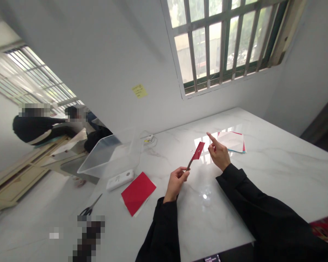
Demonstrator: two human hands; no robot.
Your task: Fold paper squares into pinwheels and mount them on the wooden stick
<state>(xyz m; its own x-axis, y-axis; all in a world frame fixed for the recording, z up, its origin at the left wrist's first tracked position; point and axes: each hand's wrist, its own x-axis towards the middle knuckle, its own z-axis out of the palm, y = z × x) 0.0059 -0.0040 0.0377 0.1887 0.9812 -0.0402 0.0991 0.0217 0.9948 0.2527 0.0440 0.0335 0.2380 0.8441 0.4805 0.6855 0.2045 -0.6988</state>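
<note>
My left hand [177, 182] pinches a thin brown stick [189, 164] between thumb and fingers. A small folded piece of red paper [199, 150] is at the stick's far end, tilted up to the right above the table. Just right of that paper is my right hand [219, 154], its index finger stretched out and the other fingers curled; I see nothing held in it. Beyond the right hand lies a small stack of papers [231, 141], white on top with red and blue edges showing. A red sheet [139, 193] lies on paler paper left of my left hand.
On the white marbled table [202, 225] are a white oblong device [120, 180], black-handled scissors [89, 209] and a clear plastic bin [98, 156]. A small white item with a cable [149, 139] lies by the wall. Other people [38, 127] sit at the far left.
</note>
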